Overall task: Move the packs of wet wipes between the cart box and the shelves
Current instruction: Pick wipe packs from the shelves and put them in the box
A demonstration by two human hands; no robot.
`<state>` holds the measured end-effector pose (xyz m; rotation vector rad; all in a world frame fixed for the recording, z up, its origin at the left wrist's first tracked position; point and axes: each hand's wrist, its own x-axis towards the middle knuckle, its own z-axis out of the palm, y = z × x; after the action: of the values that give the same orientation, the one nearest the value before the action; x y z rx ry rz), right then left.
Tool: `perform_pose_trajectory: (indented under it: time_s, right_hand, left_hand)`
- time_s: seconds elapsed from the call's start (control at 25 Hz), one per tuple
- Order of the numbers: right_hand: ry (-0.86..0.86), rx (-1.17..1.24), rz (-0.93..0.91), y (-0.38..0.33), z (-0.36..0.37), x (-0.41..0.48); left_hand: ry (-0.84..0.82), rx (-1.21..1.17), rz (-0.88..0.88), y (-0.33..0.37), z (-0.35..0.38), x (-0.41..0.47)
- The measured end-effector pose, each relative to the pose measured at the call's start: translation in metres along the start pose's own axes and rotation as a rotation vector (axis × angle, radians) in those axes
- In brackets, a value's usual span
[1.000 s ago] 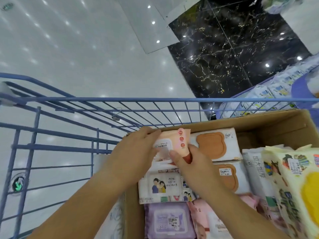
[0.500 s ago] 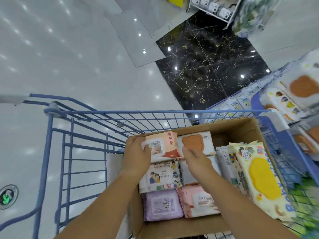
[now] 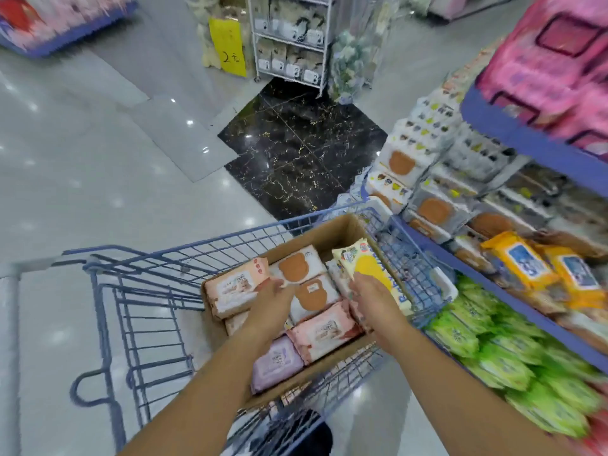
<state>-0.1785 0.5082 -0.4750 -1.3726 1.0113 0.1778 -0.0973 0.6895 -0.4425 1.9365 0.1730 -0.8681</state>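
Note:
A cardboard box (image 3: pixel 329 229) sits in a blue wire cart (image 3: pixel 141 291) and holds several packs of wet wipes. A peach pack (image 3: pixel 232 286) lies at the box's left rim. My left hand (image 3: pixel 271 306) is beside it with fingers spread, the fingertips at the pack's right end. A yellow pack (image 3: pixel 370 266) stands on edge along the box's right wall, and my right hand (image 3: pixel 373 299) grips its near end. Two white packs with brown bear lids (image 3: pixel 296 268), a pink pack (image 3: pixel 324 330) and a purple pack (image 3: pixel 276 360) lie flat inside.
Blue-edged shelves (image 3: pixel 487 278) stand close on the right of the cart, with green packs (image 3: pixel 493 353) low, orange packs (image 3: pixel 519 261) above, and bear-lid packs (image 3: pixel 401 164) at the far end. A white wire rack (image 3: pixel 289 44) stands ahead across grey and black floor tiles.
Both hands set the peach pack down at the box's left side. My right hand moved right onto the yellow pack. The view lifted and swung toward the shelves.

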Motion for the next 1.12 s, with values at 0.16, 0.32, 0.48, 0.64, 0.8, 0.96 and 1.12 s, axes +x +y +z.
perform_pose_trajectory:
  time_s: [0.16,0.32,0.48,0.64,0.8,0.96,1.12]
  right_hand:
    - [0.138,0.094,-0.087,0.007,-0.079,-0.059]
    - [0.334,0.264,-0.195,0.044,-0.177,-0.13]
    - [0.518,0.41,-0.254,0.091,-0.287,-0.223]
    - [0.699,0.458,-0.316,0.142,-0.392,-0.312]
    - [0.89,0.517,-0.33,0.182,-0.49,-0.384]
    - [1.038,0.543,-0.347,0.209,-0.584,-0.424]
    - [1.176,0.549,-0.348,0.215,-0.689,-0.442]
  left_hand:
    - [-0.14,0.045,0.106,0.056,0.076,-0.049]
    - [-0.302,0.097,0.28,0.085,0.175,-0.128]
    - [-0.479,0.184,0.431,0.095,0.291,-0.226]
    - [-0.682,0.297,0.548,0.101,0.393,-0.318]
    - [-0.863,0.352,0.617,0.111,0.488,-0.392]
    - [-1.002,0.368,0.69,0.128,0.592,-0.444]
    - [-1.119,0.377,0.726,0.16,0.7,-0.474]
